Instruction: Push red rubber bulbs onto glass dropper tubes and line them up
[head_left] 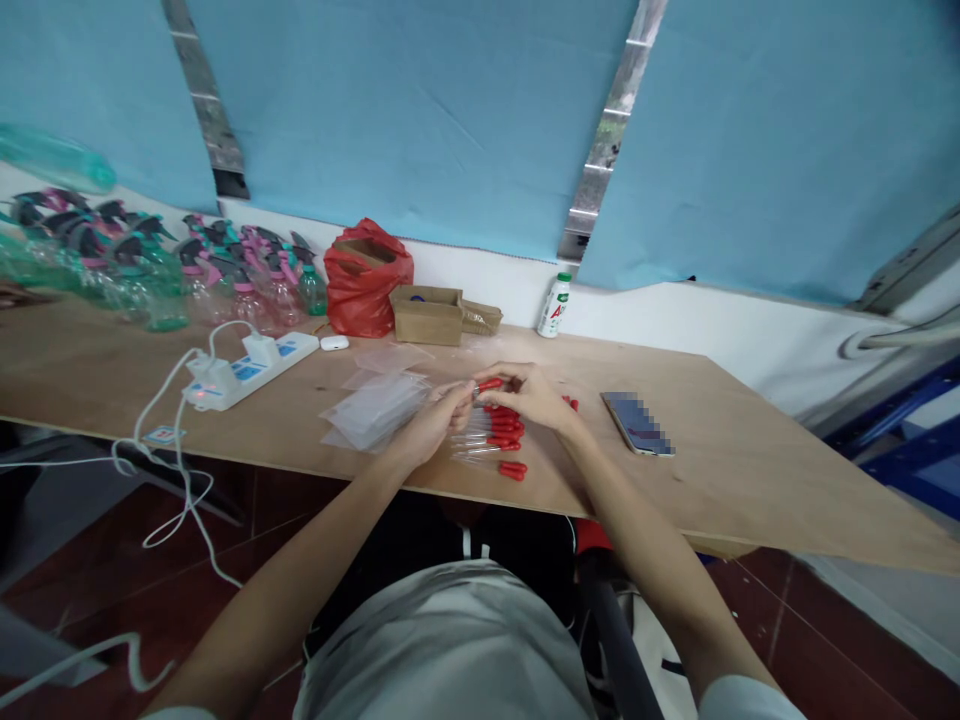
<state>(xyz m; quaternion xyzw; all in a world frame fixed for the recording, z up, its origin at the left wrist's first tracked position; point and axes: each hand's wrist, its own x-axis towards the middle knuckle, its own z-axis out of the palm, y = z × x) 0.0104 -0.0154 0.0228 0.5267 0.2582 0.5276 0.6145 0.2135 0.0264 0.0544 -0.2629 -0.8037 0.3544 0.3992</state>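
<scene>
Between my two hands, above the table, is a dropper [490, 383] with a red rubber bulb. My left hand [444, 412] pinches it near the glass end, which the fingers mostly hide. Curled around the bulb from the right is my right hand [531, 393], thumb below and fingers above. Under and in front of the hands lies a row of droppers [506, 425], red bulbs pointing right and clear tubes pointing left. Flat beside my left hand is a loose stack of clear plastic bags [375, 410].
A phone [637, 424] lies on the wooden table [750, 450] to the right. A white bottle [554, 305], cardboard box [427, 316] and red plastic bag [367, 285] stand along the wall. On the left are a corded power strip [255, 370] and several spray bottles [154, 285].
</scene>
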